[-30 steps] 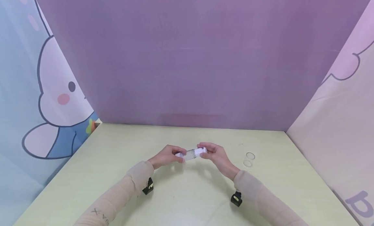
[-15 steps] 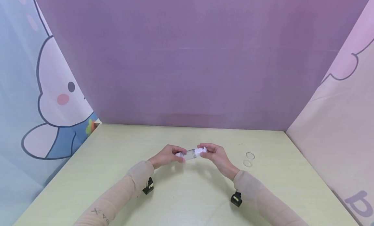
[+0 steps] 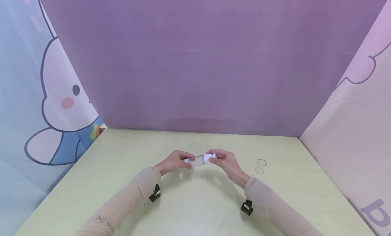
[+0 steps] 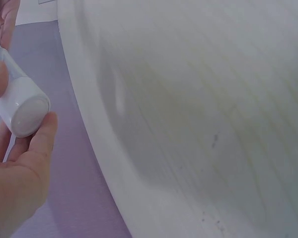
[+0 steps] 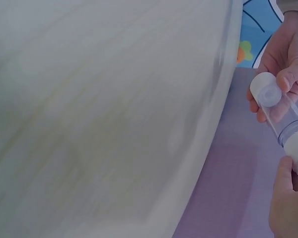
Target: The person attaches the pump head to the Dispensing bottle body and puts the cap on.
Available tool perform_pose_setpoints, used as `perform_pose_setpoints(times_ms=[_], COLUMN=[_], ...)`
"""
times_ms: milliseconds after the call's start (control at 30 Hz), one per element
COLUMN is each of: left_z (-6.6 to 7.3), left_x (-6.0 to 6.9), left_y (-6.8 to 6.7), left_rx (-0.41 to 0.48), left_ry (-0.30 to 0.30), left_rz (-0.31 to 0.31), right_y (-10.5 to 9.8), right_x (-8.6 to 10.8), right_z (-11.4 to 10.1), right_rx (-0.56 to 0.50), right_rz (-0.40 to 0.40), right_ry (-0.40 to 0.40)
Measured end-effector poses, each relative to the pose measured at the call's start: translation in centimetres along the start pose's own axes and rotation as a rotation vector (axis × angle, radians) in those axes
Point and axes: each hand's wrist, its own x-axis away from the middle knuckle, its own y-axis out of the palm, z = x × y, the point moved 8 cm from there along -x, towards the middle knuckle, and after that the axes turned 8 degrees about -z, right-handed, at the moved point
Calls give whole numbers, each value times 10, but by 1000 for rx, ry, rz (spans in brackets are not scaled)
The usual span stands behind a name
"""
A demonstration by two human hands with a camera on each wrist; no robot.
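A small clear pump bottle (image 3: 198, 160) with a white base and a white top is held lengthwise between both hands, above the table. My left hand (image 3: 174, 161) grips the white base (image 4: 31, 111), thumb on one side and fingers on the other. At the other end, my right hand (image 3: 226, 161) pinches the white pump top (image 3: 209, 157) between thumb and fingers. The right wrist view shows the clear body (image 5: 283, 115) with dark rings near the top. To the right, a clear cylindrical cap (image 3: 260, 166) lies on the table, apart from the hands.
The pale table (image 3: 195, 209) reaches back to a purple panel (image 3: 195, 66). Printed cloths hang on the left (image 3: 61, 93) and right (image 3: 351, 127). Black wrist-worn mounts (image 3: 155, 193) hang below the forearms.
The white top looks slightly turned in my right hand. Both hands stay in nearly the same place, and the loose cap has not moved.
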Motion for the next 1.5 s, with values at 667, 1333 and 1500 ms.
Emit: perform_pose_setpoints(times_ms=[667,1333,1500], left_z=[-1,-2,-1], left_x=[1,2,2], left_y=[2,4,5], left_rx=[16,11,13], left_ry=[32,19,24], left_rz=[-19,-16,-16], right_y=[-1,0,0], right_x=[4,2,3], right_z=[3,5,2], right_rx=[3,-57,-68], right_rz=[51,-24,-47], right_ry=[32,-6,-16])
